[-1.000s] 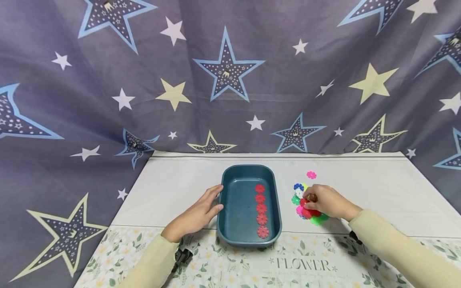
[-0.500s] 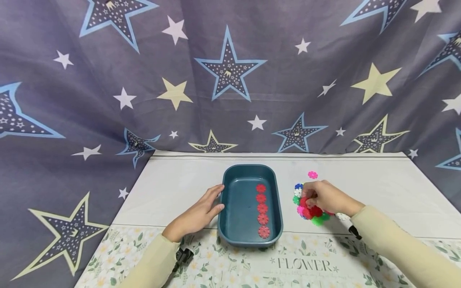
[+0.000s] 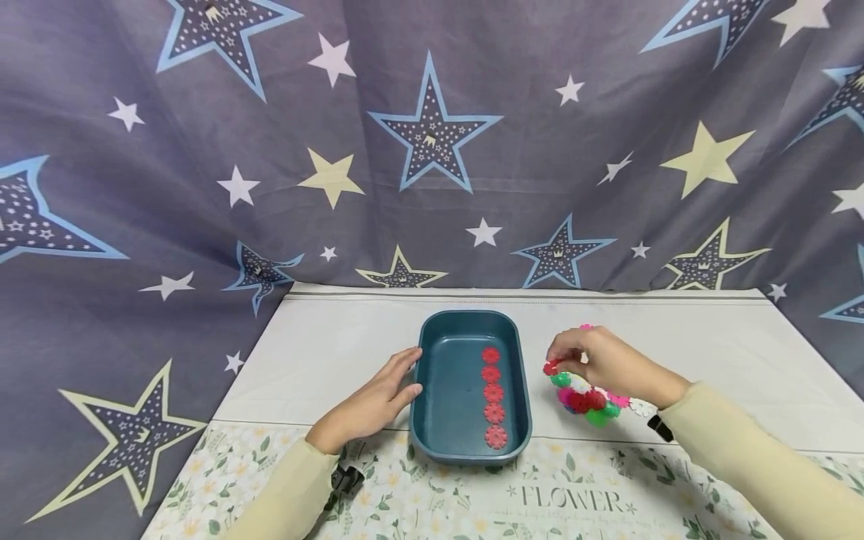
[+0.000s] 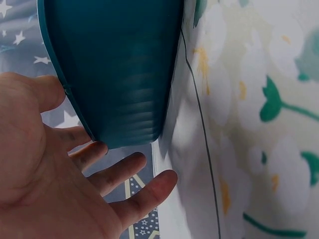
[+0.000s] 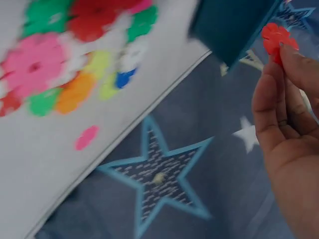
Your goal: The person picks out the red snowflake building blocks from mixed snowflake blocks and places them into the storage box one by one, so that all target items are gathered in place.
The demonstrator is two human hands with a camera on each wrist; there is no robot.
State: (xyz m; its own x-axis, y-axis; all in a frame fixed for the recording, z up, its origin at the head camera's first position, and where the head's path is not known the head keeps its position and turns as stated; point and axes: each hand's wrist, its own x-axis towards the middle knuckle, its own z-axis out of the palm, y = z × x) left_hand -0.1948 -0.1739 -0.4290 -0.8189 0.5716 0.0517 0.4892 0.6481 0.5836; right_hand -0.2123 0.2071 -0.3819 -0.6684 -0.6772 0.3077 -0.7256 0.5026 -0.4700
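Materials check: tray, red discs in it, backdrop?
Tray: likely moulded plastic, satin; rounded corners, one even colour, soft highlights.
Red discs: probably plastic; uniform bright colour, notched edges. Finish too small to judge.
Backdrop: looks like matte printed fabric; soft folds bend the stars. Fibre unclear.

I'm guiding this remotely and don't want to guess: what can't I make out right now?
- Head: the piece count in the pile; the right hand covers part of it, and pieces overlap.
- Head: most of the loose pink piece, behind that hand.
- Head: the fine print, too small.
- Left wrist: the inside of the tray, behind its outer wall.
- Right wrist: the pile's full extent, blurred and cut off by the top edge.
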